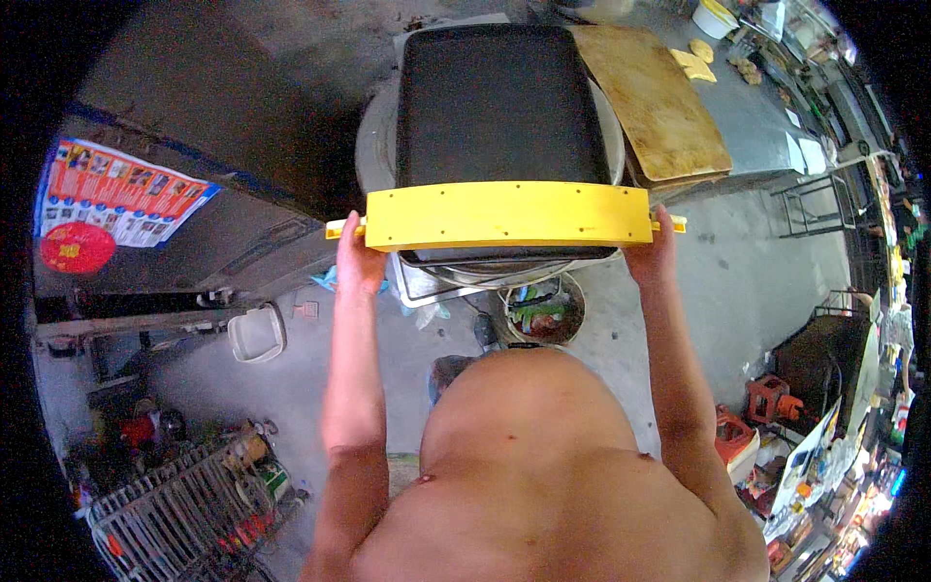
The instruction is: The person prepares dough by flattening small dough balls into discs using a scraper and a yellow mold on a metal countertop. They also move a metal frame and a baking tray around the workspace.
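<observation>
A long yellow box-like piece [509, 214], with small dark fastener heads along its edges, spans the space between my hands. My left hand [358, 254] grips its left end by a pale yellow handle, and my right hand [654, 251] grips the matching handle at the right end. It lies across or just above the near part of a large black rectangular tray [502, 109]; whether the two touch I cannot tell. Under the tray shows the rim of a round metal vessel [374, 142].
A worn brown board [658, 109] lies right of the tray, on a metal table [756, 138] holding pieces of dough [694, 64]. Below stands a bucket [574, 309] with refuse. A white plastic basin [257, 333] is on the floor at left, and a metal rack [174, 509] stands lower left.
</observation>
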Available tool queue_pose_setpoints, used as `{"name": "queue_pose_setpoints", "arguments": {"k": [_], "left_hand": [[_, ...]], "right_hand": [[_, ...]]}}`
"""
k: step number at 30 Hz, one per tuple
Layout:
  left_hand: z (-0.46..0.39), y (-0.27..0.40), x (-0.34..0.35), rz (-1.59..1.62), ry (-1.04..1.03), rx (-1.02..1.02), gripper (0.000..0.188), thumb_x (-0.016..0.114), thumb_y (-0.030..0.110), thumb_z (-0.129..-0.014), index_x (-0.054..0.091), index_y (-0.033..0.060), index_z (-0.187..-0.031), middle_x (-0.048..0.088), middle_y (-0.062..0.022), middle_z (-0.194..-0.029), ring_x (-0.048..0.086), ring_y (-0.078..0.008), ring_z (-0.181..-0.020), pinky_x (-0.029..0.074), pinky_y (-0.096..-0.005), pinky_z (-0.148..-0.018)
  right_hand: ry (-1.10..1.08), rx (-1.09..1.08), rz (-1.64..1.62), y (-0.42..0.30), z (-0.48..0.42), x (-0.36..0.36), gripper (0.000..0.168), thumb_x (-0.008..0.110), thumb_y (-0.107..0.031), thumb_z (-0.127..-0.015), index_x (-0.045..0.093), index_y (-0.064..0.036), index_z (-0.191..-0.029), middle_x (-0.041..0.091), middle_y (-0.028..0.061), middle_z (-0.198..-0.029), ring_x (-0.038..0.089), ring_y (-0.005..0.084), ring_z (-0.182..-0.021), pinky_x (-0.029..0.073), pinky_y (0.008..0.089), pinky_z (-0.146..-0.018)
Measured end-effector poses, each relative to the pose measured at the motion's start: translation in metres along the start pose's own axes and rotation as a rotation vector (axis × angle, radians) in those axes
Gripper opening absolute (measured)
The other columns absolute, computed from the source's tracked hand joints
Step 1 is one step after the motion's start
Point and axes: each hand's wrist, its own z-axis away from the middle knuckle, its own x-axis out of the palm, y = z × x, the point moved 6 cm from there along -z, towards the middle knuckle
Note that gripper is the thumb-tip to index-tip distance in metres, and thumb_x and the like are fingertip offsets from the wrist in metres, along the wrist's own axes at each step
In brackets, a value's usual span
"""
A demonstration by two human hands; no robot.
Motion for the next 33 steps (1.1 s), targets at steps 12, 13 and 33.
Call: {"name": "queue_pose_setpoints", "arguments": {"k": [12, 13, 33], "left_hand": [[-0.002, -0.004, -0.007, -0.005, 0.034, 0.051, 0.046, 0.065, 0.040, -0.087, 0.055, 0.0047, -0.115, 0.061, -0.0080, -0.111, 0.057, -0.0211, -0.106, 0.042, -0.0373, -0.096], [0.000, -0.004, -0.005, -0.004, 0.046, 0.059, 0.046, 0.065, 0.040, -0.088, 0.055, 0.0047, -0.115, 0.061, -0.0081, -0.111, 0.057, -0.0212, -0.107, 0.042, -0.0375, -0.096], [0.006, -0.001, -0.011, 0.010, 0.032, 0.026, 0.043, 0.061, 0.041, -0.089, 0.057, 0.0038, -0.112, 0.062, -0.0083, -0.111, 0.059, -0.0225, -0.106, 0.045, -0.0400, -0.094]], "right_hand": [[0.044, 0.075, 0.003, 0.009, 0.004, -0.013, 0.053, 0.052, -0.051, -0.090, 0.055, -0.007, -0.119, 0.064, 0.0081, -0.112, 0.062, 0.0239, -0.101, 0.048, 0.0393, -0.088], [0.058, 0.068, -0.004, 0.009, 0.005, -0.015, 0.053, 0.052, -0.051, -0.090, 0.055, -0.007, -0.120, 0.063, 0.0083, -0.113, 0.061, 0.0239, -0.101, 0.048, 0.0393, -0.088], [0.069, -0.013, 0.048, 0.006, 0.000, -0.010, 0.050, 0.051, -0.052, -0.091, 0.059, -0.009, -0.115, 0.066, 0.0070, -0.108, 0.063, 0.0201, -0.100, 0.050, 0.0358, -0.084]]}}
